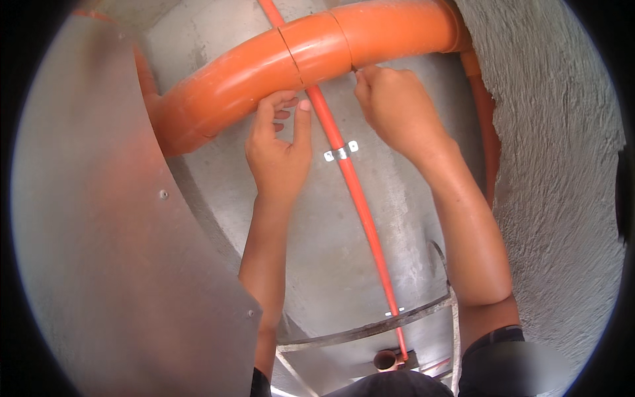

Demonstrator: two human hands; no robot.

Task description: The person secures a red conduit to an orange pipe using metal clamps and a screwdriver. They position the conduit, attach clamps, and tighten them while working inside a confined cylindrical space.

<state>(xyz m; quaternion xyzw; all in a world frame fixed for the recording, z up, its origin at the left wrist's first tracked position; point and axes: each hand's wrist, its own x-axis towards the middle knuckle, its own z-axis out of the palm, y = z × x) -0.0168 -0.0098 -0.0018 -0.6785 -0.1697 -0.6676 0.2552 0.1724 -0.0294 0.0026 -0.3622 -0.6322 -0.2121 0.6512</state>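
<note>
A thick orange pipe (245, 69) runs across the top of the view, with two thin lines crossing it near its middle. My left hand (281, 149) is raised just under the pipe, thumb and curled fingers apart, holding nothing; its fingertips are close to the pipe's underside. To its right, my right hand (397, 106) is closed in a pinch at the pipe's lower edge, where one of the lines ends. Whatever sits between those fingers is too small to make out. Between my hands a thin orange-red conduit (360, 205) passes behind the thick pipe.
A metal strap clamp (340, 152) fixes the conduit to the grey wall (304, 264). On the left stands a smooth panel (119, 218) with screws; rough plaster (562, 132) flanks the right. Below are a metal frame (370, 329) and an open pipe end (385, 360).
</note>
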